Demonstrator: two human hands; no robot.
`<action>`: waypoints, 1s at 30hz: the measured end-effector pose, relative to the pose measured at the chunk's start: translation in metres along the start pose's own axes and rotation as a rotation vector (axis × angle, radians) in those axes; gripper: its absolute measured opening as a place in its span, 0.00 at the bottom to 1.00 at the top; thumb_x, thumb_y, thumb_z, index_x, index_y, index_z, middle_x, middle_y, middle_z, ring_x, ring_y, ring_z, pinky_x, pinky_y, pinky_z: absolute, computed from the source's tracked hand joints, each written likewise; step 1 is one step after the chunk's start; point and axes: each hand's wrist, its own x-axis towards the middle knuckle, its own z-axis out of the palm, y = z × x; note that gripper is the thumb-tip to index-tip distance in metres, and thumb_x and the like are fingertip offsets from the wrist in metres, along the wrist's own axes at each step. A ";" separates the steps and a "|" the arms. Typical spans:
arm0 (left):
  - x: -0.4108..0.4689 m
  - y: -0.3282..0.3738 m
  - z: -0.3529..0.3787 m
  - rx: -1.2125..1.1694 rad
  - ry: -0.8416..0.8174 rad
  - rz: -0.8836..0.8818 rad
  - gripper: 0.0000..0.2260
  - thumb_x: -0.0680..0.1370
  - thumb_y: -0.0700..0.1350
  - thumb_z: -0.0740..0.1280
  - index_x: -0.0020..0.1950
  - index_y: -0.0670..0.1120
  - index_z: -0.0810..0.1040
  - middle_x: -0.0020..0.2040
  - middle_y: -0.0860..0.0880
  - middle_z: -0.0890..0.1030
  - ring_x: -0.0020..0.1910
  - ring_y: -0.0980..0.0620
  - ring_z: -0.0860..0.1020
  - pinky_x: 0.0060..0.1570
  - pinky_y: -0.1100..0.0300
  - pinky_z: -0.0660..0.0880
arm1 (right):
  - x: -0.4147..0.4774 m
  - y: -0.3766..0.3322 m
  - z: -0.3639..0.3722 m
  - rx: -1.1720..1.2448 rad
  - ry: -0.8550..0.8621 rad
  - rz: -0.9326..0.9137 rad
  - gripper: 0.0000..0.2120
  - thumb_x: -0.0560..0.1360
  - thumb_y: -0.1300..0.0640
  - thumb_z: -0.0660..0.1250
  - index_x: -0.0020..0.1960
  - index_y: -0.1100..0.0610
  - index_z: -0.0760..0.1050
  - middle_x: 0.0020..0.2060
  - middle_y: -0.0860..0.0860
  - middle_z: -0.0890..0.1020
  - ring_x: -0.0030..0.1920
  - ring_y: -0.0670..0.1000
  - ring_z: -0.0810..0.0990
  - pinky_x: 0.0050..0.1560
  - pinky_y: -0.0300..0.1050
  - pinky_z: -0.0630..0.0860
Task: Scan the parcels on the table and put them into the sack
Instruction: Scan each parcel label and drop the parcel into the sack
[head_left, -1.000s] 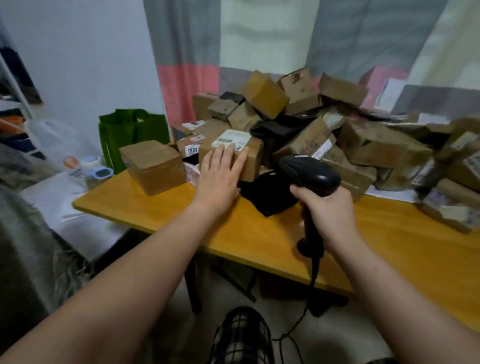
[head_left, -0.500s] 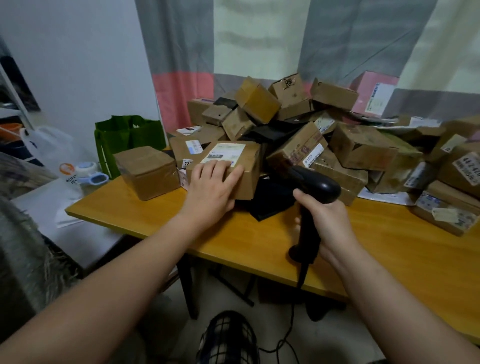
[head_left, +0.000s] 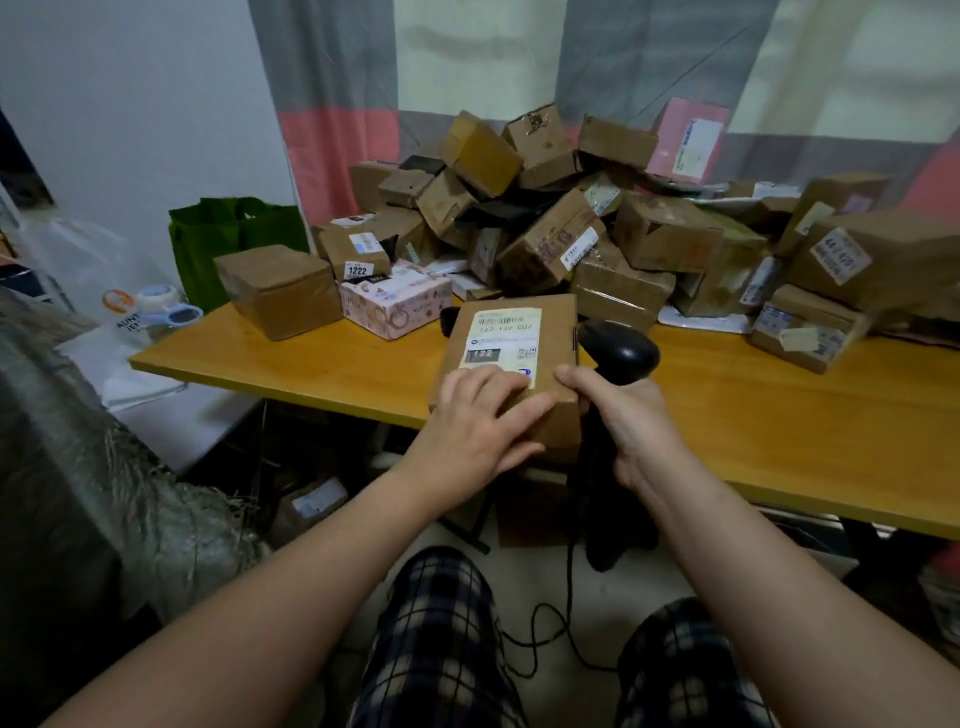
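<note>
Two-thirds of the scanner (head_left: 621, 351) is out of sight: only its black head shows, just right of the parcel (head_left: 540, 332); the handle is buried in the right hand (head_left: 631, 421). Parcel's underside is hidden, so cannot tell whether it rests on the table (head_left: 779, 415) or is held clear of it. The white label (head_left: 506, 332) faces up; barcode and "122" are legible, smaller print blurred, its near edge covered by fingers. Grey woven cloth (head_left: 78, 441) at near left is frayed and cut off by the frame; its opening cannot be made out.

Surroundings: a heap of cardboard parcels (head_left: 597, 234) fills the far side of the table, against a striped curtain (head_left: 337, 78). Left of the heap lie a plain brown box (head_left: 280, 291) and a pink patterned box (head_left: 395, 299). A green bag (head_left: 234, 234) stands beyond the table's far left corner. A black cable (head_left: 545, 639) trails down over plaid trousers (head_left: 436, 649). The parcel sits at the table's near edge, overhanging toward the person.

Left hand (head_left: 478, 421): fingers curved over the parcel's near top, thumb on its near face, holding it. Right hand: fingers wrapped round the scanner handle, thumb tip touching the parcel's near right corner.
</note>
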 end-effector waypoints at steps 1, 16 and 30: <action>0.001 0.003 -0.002 -0.069 -0.037 -0.026 0.23 0.74 0.56 0.66 0.65 0.47 0.70 0.57 0.41 0.78 0.58 0.43 0.72 0.56 0.43 0.71 | -0.004 0.002 -0.006 -0.013 0.007 -0.049 0.11 0.70 0.63 0.73 0.53 0.59 0.81 0.40 0.55 0.86 0.40 0.54 0.85 0.35 0.43 0.79; 0.030 -0.015 -0.003 -1.311 0.103 -1.011 0.37 0.69 0.44 0.76 0.72 0.60 0.60 0.50 0.60 0.82 0.49 0.64 0.81 0.39 0.67 0.78 | -0.020 -0.019 -0.058 -0.320 0.147 -0.459 0.19 0.69 0.61 0.75 0.59 0.55 0.77 0.49 0.46 0.82 0.49 0.38 0.80 0.50 0.32 0.75; 0.033 -0.017 0.014 -1.045 0.144 -0.927 0.37 0.71 0.42 0.76 0.73 0.53 0.60 0.57 0.57 0.74 0.56 0.58 0.75 0.41 0.75 0.73 | -0.043 -0.004 -0.034 -0.566 0.095 -0.509 0.12 0.68 0.50 0.76 0.50 0.48 0.80 0.38 0.38 0.81 0.41 0.33 0.78 0.36 0.24 0.69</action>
